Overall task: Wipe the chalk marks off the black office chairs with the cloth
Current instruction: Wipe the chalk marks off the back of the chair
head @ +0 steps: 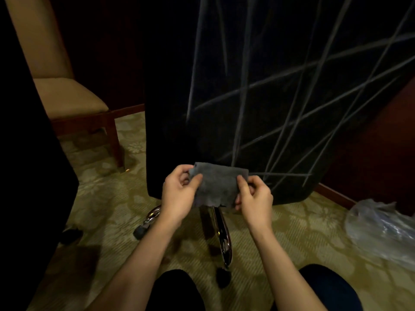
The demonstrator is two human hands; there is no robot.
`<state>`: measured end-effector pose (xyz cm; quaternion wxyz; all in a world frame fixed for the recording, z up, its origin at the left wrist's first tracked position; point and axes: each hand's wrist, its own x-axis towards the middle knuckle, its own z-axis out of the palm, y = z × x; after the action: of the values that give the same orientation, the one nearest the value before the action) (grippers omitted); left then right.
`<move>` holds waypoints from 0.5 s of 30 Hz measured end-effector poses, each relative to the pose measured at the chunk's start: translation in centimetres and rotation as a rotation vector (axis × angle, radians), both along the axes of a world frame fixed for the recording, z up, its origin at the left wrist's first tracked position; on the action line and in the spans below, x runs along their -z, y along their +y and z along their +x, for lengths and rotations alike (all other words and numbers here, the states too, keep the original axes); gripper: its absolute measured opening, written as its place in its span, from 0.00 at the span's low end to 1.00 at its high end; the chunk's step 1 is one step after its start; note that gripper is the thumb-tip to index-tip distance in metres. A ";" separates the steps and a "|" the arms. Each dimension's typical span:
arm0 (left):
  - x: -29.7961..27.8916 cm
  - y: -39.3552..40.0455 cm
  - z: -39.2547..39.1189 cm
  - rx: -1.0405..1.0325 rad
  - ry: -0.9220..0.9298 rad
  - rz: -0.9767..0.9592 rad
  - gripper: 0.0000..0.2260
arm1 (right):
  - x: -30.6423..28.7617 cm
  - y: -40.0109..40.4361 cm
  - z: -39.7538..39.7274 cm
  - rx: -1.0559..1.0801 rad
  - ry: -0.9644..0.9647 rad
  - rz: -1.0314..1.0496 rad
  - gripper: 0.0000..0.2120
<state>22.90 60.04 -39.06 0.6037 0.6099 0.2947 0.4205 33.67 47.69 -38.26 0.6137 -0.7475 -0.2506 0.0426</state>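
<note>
Left fingers: thumb and curled fingers of the left hand (179, 191) pinch the upper left corner of the small grey, ragged-edged cloth (216, 187).
Right fingers: the right hand (253, 196) pinches the cloth's right edge the same way, thumb on the near face, fingers curled behind.
Cloth: stretched flat between both hands, held in the air just in front of the lower edge of the chair back; whether it touches the chair I cannot tell.
Chair: the tall black fabric office chair back (258, 97) stands at 12 to 1 o'clock from the hands.
Chalk marks: long pale crossing chalk lines (280, 104) cover its right part from 12 to 3 o'clock; the left strip, at 11 o'clock, looks bare.
Progress: judged early; nearly all the visible lines remain, and the cloth seems to be being readied, not wiping.
Second black shape: a dark surface (29, 153) at 9 o'clock; too dark to tell any marks.
</note>
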 end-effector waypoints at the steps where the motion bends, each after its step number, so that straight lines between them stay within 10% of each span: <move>1: 0.0 -0.1 0.2 -0.060 -0.004 0.014 0.06 | -0.1 0.0 0.1 -0.021 0.013 0.014 0.07; 5: -0.2 -1.2 0.8 -0.421 0.218 0.449 0.08 | -0.4 1.2 0.0 0.027 0.101 0.154 0.06; 11: -1.4 -2.5 3.4 -0.558 0.133 0.437 0.10 | -0.9 3.3 -0.7 0.117 0.197 0.423 0.09; 15: 0.9 -3.4 4.6 -0.429 -0.143 0.534 0.22 | 1.2 3.3 -1.0 0.042 -0.328 0.343 0.18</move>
<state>27.55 56.62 -39.97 0.3397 0.6396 0.2526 0.6417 32.69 50.95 -39.48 0.6836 -0.6341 -0.3349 -0.1356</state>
